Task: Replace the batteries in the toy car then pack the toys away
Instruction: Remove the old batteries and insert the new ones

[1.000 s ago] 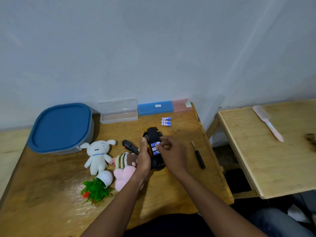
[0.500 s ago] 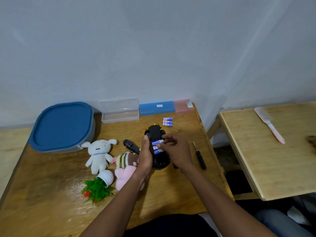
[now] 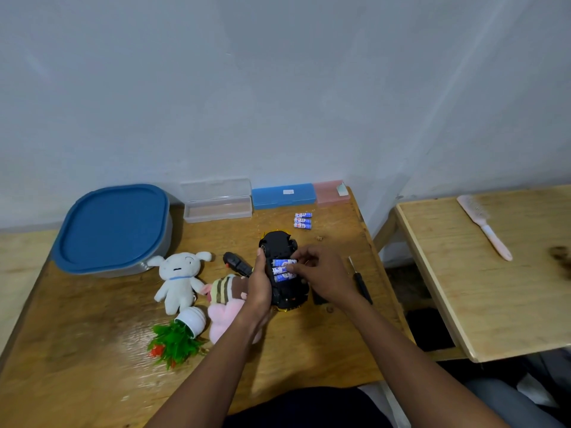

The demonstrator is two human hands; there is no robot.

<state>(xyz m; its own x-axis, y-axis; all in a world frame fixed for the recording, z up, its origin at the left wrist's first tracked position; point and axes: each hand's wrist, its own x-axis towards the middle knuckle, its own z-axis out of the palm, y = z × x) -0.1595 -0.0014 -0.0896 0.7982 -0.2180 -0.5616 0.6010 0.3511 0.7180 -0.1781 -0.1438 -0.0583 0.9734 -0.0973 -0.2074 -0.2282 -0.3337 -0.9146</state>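
**Both hands on the upturned toy car, batteries showing**

The toy car [image 3: 279, 245] lies belly-up near the middle of the wooden worktop [image 3: 309, 344], its battery bay open and three blue-and-white fitted batteries [image 3: 282, 274] lying side by side in it. The left hand [image 3: 261, 285] has its grip clamped on the car's left flank, thumb pointing up along the edge. The right hand [image 3: 324, 276] reaches in from the other side with its fingers curled, and its grip is pinched on the fitted batteries.

Three spare batteries [image 3: 302, 220] lie in a row just beyond the car. A black screwdriver [image 3: 361, 281] lies to the right of the right hand. To the left of the car are a white plush [image 3: 179, 276], a striped plush [image 3: 227, 287], a pink plush [image 3: 224, 316] and a tipped-over toy plant [image 3: 176, 341]. A blue-lidded container [image 3: 114, 223] stands at the worktop's back left corner.
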